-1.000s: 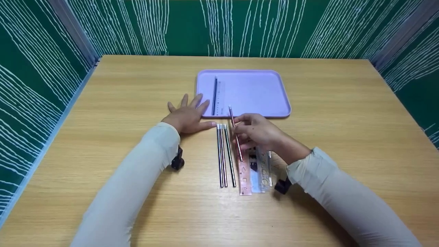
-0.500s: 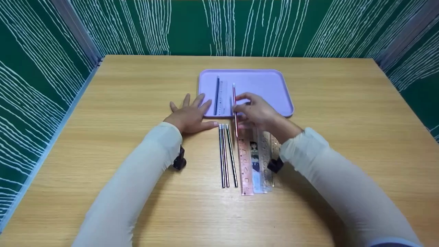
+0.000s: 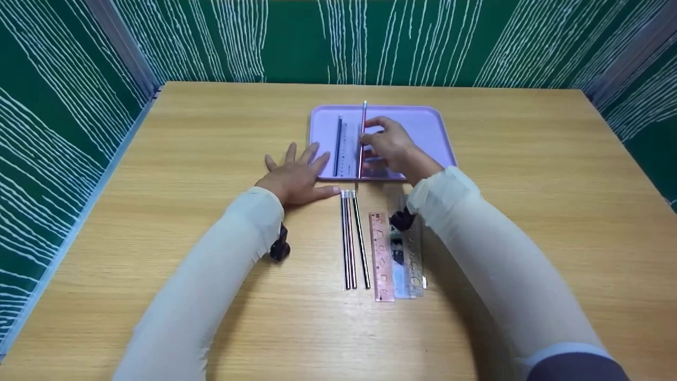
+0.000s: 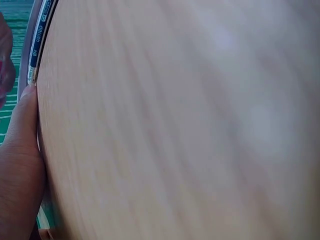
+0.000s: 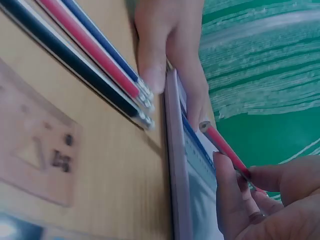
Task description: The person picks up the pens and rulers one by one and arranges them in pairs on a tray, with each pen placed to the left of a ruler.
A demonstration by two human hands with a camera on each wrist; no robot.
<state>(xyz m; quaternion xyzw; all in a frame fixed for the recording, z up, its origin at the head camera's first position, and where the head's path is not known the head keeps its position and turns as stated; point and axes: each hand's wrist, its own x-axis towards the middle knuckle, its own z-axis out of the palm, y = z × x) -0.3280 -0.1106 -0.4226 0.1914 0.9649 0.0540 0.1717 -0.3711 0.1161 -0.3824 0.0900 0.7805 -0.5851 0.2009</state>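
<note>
While the left hand [image 3: 296, 181] lies spread at the tray [image 3: 423, 112] and the right hand [image 3: 392, 145] pinches a red pencil [image 3: 363, 131] above it, height hard to judge, an early release could roll the pencil against the ruler [image 3: 346, 151] inside.

Left sleeve [image 3: 209, 280]: off-white, long, thin-looking cloth, close along the forearm; small creases low in view. Left cuff [image 3: 259, 203] plain, lightly gathered. Right sleeve [image 3: 508, 254]: same pale cloth; right cuff [image 3: 443, 188] bunched, wrinkled. Farther up that arm, a pale bluish band [image 3: 566, 348], then dark cloth [image 3: 579, 369]. Left wrist camera [image 3: 280, 250]: small, black, rounded. Right wrist camera [image 3: 402, 219]: also black, fine detail too small. Left hand [image 3: 296, 180], right hand [image 3: 394, 145]: bare.
</note>
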